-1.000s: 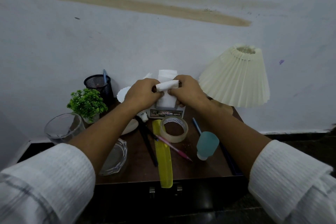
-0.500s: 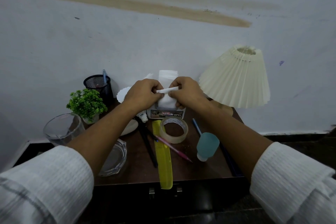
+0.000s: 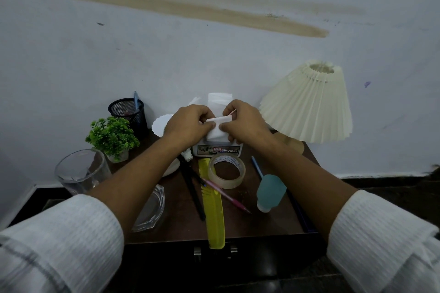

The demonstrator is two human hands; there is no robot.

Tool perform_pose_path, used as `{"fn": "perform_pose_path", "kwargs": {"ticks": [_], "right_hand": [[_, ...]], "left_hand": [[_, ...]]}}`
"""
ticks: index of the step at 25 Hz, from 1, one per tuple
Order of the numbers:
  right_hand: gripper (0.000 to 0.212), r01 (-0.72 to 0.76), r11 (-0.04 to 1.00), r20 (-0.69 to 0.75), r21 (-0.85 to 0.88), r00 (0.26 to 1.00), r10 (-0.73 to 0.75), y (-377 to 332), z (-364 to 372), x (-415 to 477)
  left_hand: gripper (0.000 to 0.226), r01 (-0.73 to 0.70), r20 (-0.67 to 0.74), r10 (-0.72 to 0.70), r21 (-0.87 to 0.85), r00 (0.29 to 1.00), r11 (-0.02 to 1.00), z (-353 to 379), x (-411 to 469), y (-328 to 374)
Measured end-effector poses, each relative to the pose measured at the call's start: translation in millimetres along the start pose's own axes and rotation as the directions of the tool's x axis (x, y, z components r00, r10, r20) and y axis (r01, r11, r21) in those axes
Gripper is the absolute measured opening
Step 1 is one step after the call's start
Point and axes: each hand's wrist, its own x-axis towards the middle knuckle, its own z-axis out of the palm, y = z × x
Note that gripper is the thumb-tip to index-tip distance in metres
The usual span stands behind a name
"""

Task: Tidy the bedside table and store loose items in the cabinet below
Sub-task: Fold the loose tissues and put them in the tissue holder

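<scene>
between left hand [image 3: 190, 123] and right hand [image 3: 245, 123], both pinching it, the white paper tissue [image 3: 217, 129] is folded flatter than a second ago, over the white cardboard tissue box [image 3: 217, 149] beneath them. nearly ready to tuck away.

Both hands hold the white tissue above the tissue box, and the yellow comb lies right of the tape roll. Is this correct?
No. The head view shows the yellow comb left of the tape roll, not right. The left hand and right hand do hold the white tissue above the tissue box.
</scene>
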Motion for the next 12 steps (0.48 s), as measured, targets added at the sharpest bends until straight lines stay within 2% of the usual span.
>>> {"fn": "perform_pose_path", "kwargs": {"ticks": [3, 6, 8, 12], "right_hand": [[0.020, -0.004, 0.998, 0.012, -0.058, 1.000, 0.004, -0.7, -0.4, 0.1], [0.019, -0.034, 0.999, -0.003, -0.006, 0.999, 0.034, -0.4, 1.5, 0.4], [0.018, -0.015, 1.000, 0.006, -0.028, 1.000, 0.015, -1.5, 1.0, -0.1], [0.019, 0.044, 0.980, 0.072, -0.194, 0.997, -0.031, -1.5, -1.9, -2.0]], "left_hand": [[0.018, -0.001, -0.021, 0.000, -0.025, 1.000, 1.000, 0.3, -2.6, 1.4], [0.028, -0.027, 0.043, 0.026, 0.024, 0.999, 0.999, -1.0, -4.6, 1.8], [0.029, -0.019, 0.066, 0.015, 0.054, 0.998, 0.998, -1.3, -5.8, 2.8], [0.016, -0.010, 0.063, 0.002, 0.131, 0.998, 0.991, 1.2, -5.7, 6.5]]}}
